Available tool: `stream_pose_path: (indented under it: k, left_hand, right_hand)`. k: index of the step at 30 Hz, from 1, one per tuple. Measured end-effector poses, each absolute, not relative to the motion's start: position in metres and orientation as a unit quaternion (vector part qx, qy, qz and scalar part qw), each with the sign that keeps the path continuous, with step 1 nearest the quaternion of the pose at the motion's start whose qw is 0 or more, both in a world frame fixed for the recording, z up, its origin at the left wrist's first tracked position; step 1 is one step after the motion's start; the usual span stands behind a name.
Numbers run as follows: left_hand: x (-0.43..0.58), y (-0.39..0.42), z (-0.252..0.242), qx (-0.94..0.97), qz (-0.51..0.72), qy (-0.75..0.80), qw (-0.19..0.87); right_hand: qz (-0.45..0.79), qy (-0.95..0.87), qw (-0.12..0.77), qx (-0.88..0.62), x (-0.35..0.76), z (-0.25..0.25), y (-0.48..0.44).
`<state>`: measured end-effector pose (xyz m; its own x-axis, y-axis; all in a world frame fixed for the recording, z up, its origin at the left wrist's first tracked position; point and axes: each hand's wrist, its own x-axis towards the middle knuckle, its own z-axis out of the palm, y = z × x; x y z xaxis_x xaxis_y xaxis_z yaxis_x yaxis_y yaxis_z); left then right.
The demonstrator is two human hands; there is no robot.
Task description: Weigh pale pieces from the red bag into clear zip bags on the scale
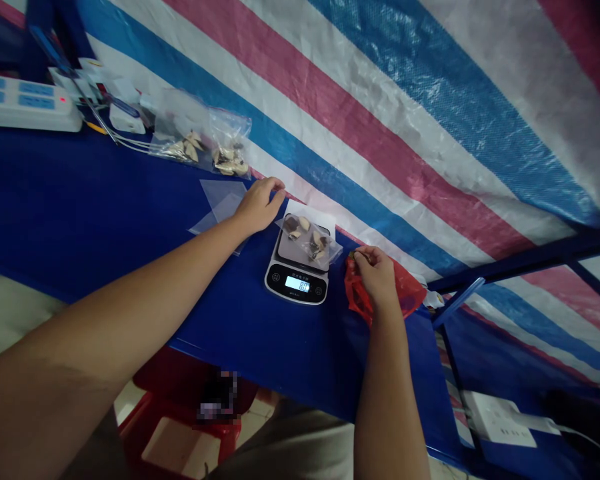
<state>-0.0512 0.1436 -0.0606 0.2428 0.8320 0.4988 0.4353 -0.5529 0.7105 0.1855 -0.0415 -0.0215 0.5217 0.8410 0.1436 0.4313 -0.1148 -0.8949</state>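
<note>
A kitchen scale (pixel 296 283) with a lit display, apparently reading 8.0, stands on the blue table. On its plate lies a clear plastic bag (pixel 307 233) with pale and dark dried slices (pixel 319 245), which look like mushroom. Left of the scale, my left hand (pixel 261 205) hovers by the plate's edge, fingers bent and thumb apart, with nothing visible in it. Flat clear bags (pixel 220 200) lie beside that wrist. To the scale's right, my right hand (pixel 377 270) is at the mouth of a red plastic bag (pixel 405 283). Its fingertips pinch a small dark piece, partly hidden.
Two filled clear bags (pixel 230 150) rest against the striped tarp (pixel 330 87) at the back. A power strip (pixel 25 103), cables and tools are at the far left. A blue metal frame (pixel 460 303) stands at right. Below the table is a red stool or bin (pixel 180 433).
</note>
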Motion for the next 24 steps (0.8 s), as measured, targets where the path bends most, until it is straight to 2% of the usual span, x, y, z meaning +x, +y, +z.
stream_pose_path:
  k: [24]
  left_hand:
    - [-0.049,0.148,-0.072,0.777,0.418,0.406,0.240]
  right_hand:
    - [0.069,-0.516,0.399,-0.755,0.194,-0.030,-0.041]
